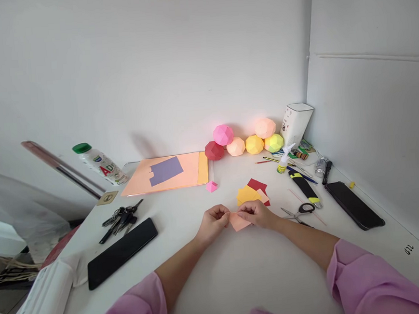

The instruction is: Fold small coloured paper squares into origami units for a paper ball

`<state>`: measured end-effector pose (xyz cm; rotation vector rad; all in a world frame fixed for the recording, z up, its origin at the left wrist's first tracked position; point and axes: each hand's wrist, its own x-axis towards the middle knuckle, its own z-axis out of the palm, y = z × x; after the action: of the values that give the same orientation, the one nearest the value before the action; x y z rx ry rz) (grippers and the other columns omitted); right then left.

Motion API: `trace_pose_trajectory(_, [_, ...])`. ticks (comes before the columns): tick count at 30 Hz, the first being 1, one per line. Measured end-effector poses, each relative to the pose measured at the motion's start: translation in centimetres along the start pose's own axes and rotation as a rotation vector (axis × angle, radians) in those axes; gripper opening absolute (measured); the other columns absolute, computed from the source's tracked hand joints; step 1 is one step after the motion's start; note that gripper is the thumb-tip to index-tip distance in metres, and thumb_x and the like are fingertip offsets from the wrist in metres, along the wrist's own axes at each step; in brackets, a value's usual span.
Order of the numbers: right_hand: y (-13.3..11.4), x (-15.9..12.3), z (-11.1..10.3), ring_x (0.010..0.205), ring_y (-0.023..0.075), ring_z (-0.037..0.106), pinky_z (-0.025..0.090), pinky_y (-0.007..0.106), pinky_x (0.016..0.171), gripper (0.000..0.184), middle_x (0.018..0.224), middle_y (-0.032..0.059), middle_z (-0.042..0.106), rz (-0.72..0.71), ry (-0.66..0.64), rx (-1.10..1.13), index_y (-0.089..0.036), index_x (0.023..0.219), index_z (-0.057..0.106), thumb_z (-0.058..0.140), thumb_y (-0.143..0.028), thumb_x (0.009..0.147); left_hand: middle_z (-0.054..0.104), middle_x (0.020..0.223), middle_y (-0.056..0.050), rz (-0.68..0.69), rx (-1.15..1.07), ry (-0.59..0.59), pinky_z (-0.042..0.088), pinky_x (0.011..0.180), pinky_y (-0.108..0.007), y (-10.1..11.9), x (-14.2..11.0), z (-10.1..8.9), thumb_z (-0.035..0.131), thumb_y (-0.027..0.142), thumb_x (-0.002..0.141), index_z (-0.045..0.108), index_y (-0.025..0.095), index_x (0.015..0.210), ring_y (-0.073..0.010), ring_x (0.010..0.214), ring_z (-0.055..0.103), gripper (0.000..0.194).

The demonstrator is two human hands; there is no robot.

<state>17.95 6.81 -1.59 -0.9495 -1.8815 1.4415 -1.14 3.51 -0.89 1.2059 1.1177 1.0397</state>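
A small piece of peach paper (240,223) is stretched between my two hands, just above the white table. My left hand (214,223) pinches its left corner between thumb and fingers. On the other side, my right hand (258,213) pinches its upper right part and hides some of it. Just beyond my right hand lie cut pieces of yellow paper (248,194) and dark red paper (258,186), overlapping one another. A small pink faceted paper piece (212,186) sits farther back.
Faceted paper balls (235,146) stand along the wall. Scissors (301,212), a utility knife (304,188) and a glue bottle (283,163) are to the right. Leftward lie a black phone (122,252), keys (122,218), peach sheets (138,179) and a bottle (101,165).
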Motion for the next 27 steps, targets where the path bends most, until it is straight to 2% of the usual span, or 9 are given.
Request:
trace_pose_trajectory(8, [0.3,0.1,-0.1,0.05,0.0087,0.04,0.041,0.02,0.042,0.023,0.059,-0.003,0.044,0.057,0.048,0.084,-0.015,0.073,0.058,0.06,-0.038,0.078,0.051,0.053,0.004,0.024,-0.13,0.119,0.039,0.054,-0.025,-0.6,0.6,-0.4,0.059,0.036,0.073,0.053,0.018,0.066,-0.0098,0.047,0.046,0.02])
trace_pose_trajectory(12, [0.2,0.1,-0.2,0.051,0.0087,0.041,0.04,0.02,0.043,0.023,0.06,-0.0029,0.045,0.046,0.027,0.079,-0.015,0.075,0.058,0.059,-0.037,0.079,0.052,0.056,0.004,0.03,-0.099,0.029,0.041,0.057,-0.025,-0.3,0.3,-0.1,0.063,0.037,0.071,0.056,0.018,0.076,-0.0106,0.052,0.049,0.021])
trace_pose_trajectory(15, [0.0,-0.1,-0.1,0.049,0.0083,0.04,0.038,0.021,0.044,0.022,0.058,-0.0034,0.044,0.032,0.022,0.047,-0.015,0.075,0.058,0.057,-0.037,0.08,0.049,0.055,0.005,0.015,-0.027,-0.043,0.037,0.052,-0.022,-0.3,0.0,0.3,0.064,0.038,0.072,0.056,0.017,0.074,-0.009,0.05,0.046,0.022])
trace_pose_trajectory(21, [-0.6,0.0,0.7,0.054,0.0089,0.039,0.034,0.022,0.049,0.014,0.065,-0.0013,0.051,-0.095,0.098,-0.062,-0.016,0.074,0.059,0.057,-0.029,0.079,0.049,0.055,0.005,0.017,0.043,-0.061,0.031,0.048,-0.02,-0.8,0.0,0.6,0.061,0.039,0.075,0.056,0.017,0.073,-0.0076,0.048,0.041,0.022])
trace_pose_trajectory(27, [-0.5,0.2,0.9,0.05,0.008,0.034,0.03,0.022,0.047,0.01,0.059,-0.0033,0.046,-0.086,0.099,-0.056,-0.016,0.067,0.055,0.055,-0.023,0.075,0.049,0.057,0.005,0.027,0.082,-0.049,0.031,0.049,-0.02,-0.7,0.0,0.8,0.06,0.033,0.074,0.056,0.016,0.071,-0.0071,0.05,0.041,0.018])
